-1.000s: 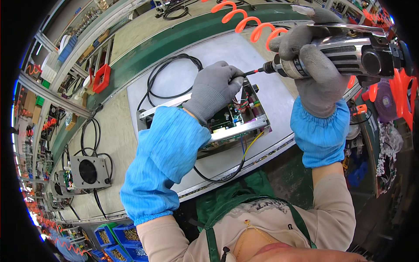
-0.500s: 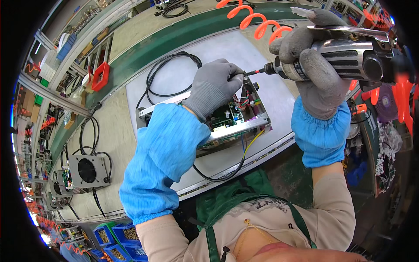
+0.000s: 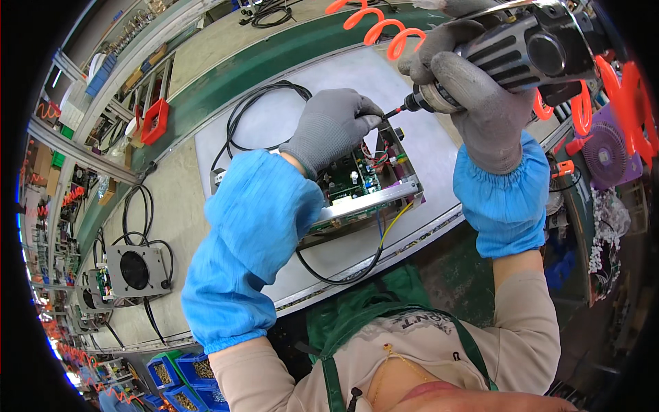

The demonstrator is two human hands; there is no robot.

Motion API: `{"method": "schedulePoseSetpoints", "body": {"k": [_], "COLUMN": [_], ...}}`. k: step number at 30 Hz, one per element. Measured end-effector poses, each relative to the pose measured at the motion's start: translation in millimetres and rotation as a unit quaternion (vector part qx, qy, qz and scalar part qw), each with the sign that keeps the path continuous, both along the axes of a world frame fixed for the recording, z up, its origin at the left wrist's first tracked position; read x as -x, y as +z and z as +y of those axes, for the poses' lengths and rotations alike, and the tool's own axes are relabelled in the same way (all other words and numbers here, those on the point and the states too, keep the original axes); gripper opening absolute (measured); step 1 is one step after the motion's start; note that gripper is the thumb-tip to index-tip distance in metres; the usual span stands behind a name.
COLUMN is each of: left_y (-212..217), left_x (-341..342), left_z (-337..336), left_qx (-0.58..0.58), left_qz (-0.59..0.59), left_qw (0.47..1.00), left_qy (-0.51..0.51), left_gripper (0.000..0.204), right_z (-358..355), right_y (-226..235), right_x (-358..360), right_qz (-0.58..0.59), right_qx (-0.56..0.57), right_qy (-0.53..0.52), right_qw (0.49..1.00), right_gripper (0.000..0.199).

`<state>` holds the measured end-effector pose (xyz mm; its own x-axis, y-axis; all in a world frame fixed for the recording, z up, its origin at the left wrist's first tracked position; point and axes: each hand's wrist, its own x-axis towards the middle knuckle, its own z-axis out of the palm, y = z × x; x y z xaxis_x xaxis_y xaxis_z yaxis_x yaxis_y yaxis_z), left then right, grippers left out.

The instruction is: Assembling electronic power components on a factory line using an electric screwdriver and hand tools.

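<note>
Head view, looking down. Left hand (image 3: 333,127), gloved in grey, rests closed-fingered on the far edge of the open metal chassis (image 3: 374,199), pinching at the spot where the bit meets it, apparently to steady a fastener too small to make out. Right hand (image 3: 473,89) is wrapped tightly around the powered screwdriver (image 3: 511,51), angled so its tip points at the left fingertips. Chassis, holding a green circuit board (image 3: 347,182), lies on the white tray (image 3: 274,117) on the tabletop (image 3: 171,213). An orange coiled hose (image 3: 377,24) trails from the tool, keeping slack clear of the work.
</note>
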<state>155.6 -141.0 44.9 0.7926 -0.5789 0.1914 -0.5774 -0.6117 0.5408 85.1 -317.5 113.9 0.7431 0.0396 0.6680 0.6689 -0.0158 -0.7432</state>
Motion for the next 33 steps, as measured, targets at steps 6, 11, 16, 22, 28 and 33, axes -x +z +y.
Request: {"method": "schedulePoseSetpoints", "body": {"k": [6,11,16,22,28,33], "left_y": [14,19,22,-27,-23,-21], "left_x": [-3,-18,-47,-55,-42,-41], "left_z": [-3,1,-5,-2,-7,-11], "left_qx": [-0.034,-0.025,-0.113,0.095,0.032,0.049], "left_qz": [0.072,0.097,0.116,0.239,0.127,0.139], "left_qw": [0.997,0.994,0.984,0.962,0.990,0.988], "left_qy": [-0.014,-0.052,-0.078,-0.093,-0.043,-0.038], "left_gripper": [0.022,0.024,0.030,0.029,0.027,0.025], "right_z": [7,34,30,28,33,22], "right_y": [4,33,31,33,32,42], "right_x": [-5,-4,-17,-15,-21,-35], "right_qz": [0.065,0.117,0.081,0.132,0.142,0.146], "right_qx": [-0.043,-0.078,-0.130,-0.138,-0.123,-0.063], "right_qy": [0.016,-0.095,0.006,0.024,0.038,0.003], "right_qw": [0.997,0.986,0.988,0.981,0.981,0.987], "right_gripper": [0.043,0.045,0.041,0.039,0.038,0.019]}}
